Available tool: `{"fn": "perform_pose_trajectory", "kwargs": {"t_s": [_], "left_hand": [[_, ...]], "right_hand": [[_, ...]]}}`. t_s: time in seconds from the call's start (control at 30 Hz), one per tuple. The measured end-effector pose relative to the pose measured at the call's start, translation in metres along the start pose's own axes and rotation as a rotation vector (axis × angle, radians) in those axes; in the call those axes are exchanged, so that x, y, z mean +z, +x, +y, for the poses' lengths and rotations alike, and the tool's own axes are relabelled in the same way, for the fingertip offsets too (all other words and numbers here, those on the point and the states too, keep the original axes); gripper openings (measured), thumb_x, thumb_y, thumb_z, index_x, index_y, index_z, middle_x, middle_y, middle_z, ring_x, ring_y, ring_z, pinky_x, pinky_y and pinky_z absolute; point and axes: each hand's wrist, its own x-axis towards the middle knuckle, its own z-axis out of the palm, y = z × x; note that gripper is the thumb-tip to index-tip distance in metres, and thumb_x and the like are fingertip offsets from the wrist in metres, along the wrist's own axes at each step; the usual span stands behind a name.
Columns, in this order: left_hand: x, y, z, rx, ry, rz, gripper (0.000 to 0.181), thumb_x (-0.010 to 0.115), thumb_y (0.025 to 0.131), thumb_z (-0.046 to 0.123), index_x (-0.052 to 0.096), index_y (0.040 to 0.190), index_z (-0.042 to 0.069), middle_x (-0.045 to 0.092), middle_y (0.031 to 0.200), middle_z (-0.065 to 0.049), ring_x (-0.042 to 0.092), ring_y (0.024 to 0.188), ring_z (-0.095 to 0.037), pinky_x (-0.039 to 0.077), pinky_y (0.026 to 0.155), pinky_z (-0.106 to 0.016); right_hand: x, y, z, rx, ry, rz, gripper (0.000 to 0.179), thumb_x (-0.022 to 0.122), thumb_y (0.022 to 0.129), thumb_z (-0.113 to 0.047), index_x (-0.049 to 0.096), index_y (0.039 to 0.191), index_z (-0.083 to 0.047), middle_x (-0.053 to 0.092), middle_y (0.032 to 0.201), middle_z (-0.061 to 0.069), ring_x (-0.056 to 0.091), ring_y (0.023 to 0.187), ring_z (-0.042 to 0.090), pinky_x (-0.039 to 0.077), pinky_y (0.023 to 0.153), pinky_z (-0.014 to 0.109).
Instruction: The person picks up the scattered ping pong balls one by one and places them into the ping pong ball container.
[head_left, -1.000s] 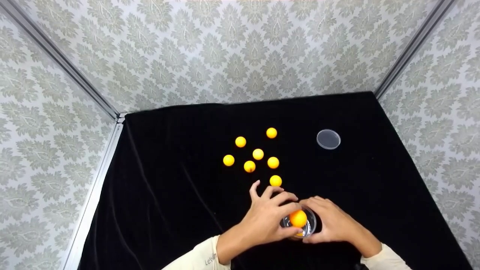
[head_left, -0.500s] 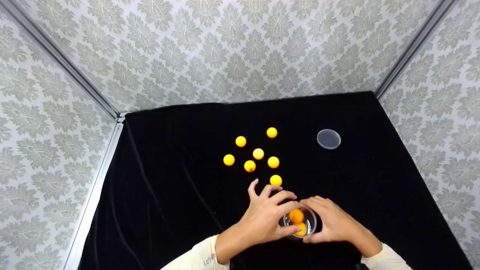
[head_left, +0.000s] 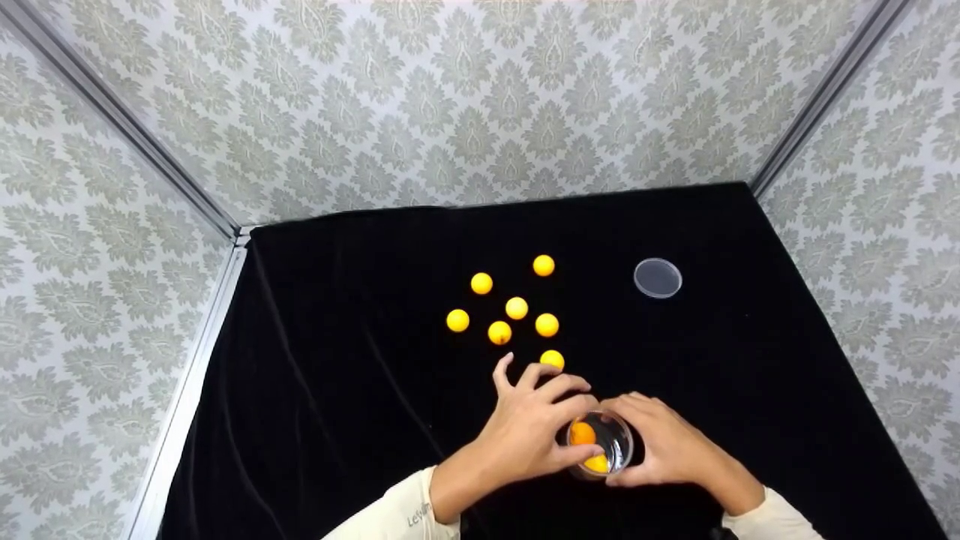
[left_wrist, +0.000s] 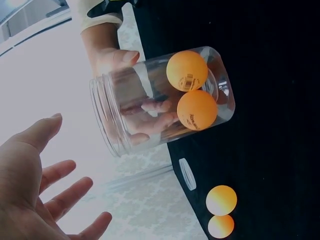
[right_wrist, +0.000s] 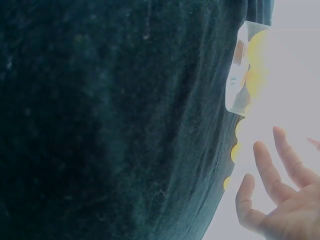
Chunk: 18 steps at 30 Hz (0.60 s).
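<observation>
My right hand point(head_left: 664, 442) grips a clear plastic jar point(head_left: 618, 435) by its side. In the left wrist view its thumb is on the near wall and its fingers show through the jar from behind. Two orange ping-pong balls point(left_wrist: 187, 71) lie against each other at the bottom of the jar. My left hand point(head_left: 525, 427) hovers at the mouth, thumb and index finger over the rim from above. Seen from the left wrist, those fingers are spread with nothing between them. The right wrist view is washed out around the jar.
Several more orange ping-pong balls point(head_left: 516, 308) lie loose on the black cloth point(head_left: 360, 390) beyond my hands; the nearest point(head_left: 552, 360) is just past my left fingertips. A round clear lid point(head_left: 658, 278) rests to the far right. Patterned walls point(head_left: 465, 97) enclose the table's back and sides.
An orange ping-pong ball that was between my left thumb and index finger has been let go and dropped into the jar beside another. My left hand has shifted slightly left; the right stays still.
</observation>
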Motion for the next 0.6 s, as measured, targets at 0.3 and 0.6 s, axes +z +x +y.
{"fn": "perform_pose_trajectory", "kwargs": {"t_s": [0.3,0.6], "left_hand": [[0.000,0.005,-0.014,-0.059,-0.010,0.058,0.048,0.072,0.083,0.064,0.071,0.117,0.032,0.065,0.128,0.012,0.055,0.122,-0.022,0.026,0.103,-0.076],[0.010,0.013,-0.033,-0.114,0.013,0.100,0.046,0.077,0.080,0.061,0.072,0.115,0.032,0.065,0.128,0.011,0.056,0.119,-0.023,0.026,0.104,-0.073]], "right_hand": [[0.000,-0.001,-0.002,-0.007,-0.003,0.010,0.087,0.088,0.060,-0.067,0.063,0.128,-0.017,0.065,0.108,-0.013,0.060,0.094,0.006,0.052,0.078,0.034],[0.001,-0.001,-0.001,0.012,0.006,-0.002,0.087,0.088,0.061,-0.067,0.064,0.128,-0.016,0.067,0.115,-0.010,0.060,0.100,0.008,0.052,0.081,0.037]]}}
